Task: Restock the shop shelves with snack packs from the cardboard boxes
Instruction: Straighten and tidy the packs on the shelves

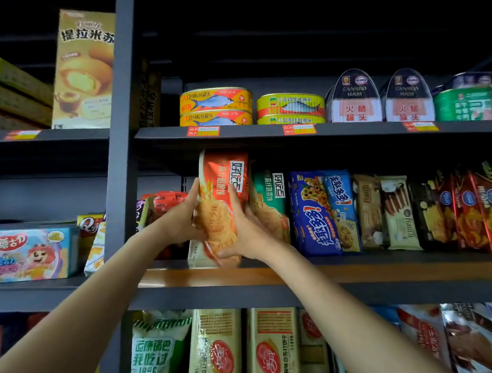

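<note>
The middle shelf [385, 260], centre of frame, carries upright biscuit packs in a row. I stand the orange biscuit pack [220, 187] at the row's left end, beside the green pack [270, 202], label outward. My left hand [181, 221] and right hand [245, 232] clasp its sides, fingers [235, 198] wrapped to keep it vertical.

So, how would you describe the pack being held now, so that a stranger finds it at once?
Find the middle shelf with the wood-coloured front strip, below the canned fish. At its left end, the left hand and right hand hold an upright orange biscuit pack. Its neighbour, the green biscuit pack, has a similar design; only this one is orange and stands taller.
</note>
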The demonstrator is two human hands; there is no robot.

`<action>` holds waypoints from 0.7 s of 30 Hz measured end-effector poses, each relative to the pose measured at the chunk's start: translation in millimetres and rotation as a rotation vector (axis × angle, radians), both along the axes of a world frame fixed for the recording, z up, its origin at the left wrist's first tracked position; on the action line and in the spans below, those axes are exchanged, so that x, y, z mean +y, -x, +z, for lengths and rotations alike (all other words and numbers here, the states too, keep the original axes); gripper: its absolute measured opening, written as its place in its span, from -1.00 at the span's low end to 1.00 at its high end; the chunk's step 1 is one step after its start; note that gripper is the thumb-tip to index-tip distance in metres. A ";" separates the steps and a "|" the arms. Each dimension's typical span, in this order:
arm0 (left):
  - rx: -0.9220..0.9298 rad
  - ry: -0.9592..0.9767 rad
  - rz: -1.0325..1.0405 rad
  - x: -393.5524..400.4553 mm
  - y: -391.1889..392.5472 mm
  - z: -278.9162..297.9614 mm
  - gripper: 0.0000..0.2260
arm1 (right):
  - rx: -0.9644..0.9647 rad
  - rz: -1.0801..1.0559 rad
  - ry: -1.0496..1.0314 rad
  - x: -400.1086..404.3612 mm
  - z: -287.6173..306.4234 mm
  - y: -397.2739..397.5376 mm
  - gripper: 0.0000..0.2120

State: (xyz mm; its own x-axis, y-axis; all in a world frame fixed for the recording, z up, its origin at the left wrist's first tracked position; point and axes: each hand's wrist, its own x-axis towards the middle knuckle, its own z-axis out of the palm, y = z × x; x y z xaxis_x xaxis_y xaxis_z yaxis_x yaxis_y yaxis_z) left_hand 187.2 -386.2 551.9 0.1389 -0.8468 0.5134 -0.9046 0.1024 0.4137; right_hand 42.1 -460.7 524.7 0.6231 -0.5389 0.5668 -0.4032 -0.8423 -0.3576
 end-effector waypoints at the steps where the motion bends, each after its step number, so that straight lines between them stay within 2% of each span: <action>1: -0.004 -0.005 -0.002 -0.4 0.5 0.2 0.10 | 0.004 -0.006 0.003 -0.7 0.7 1.7 0.26; 7: 0.007 0.056 0.041 -6.0 10.7 -11.3 0.05 | 0.127 -0.075 0.066 0.8 14.4 17.6 0.24; 11: 0.038 0.083 0.010 -1.2 9.1 -13.9 0.06 | 0.109 -0.081 0.100 8.4 25.8 16.7 0.21; 16: -0.067 0.115 0.001 -1.9 13.9 -22.1 0.00 | 0.146 -0.122 0.104 12.2 32.1 15.1 0.23; 21: -0.142 0.071 0.107 -2.7 22.6 -16.6 -0.03 | 0.143 -0.172 0.121 17.6 25.2 17.5 0.12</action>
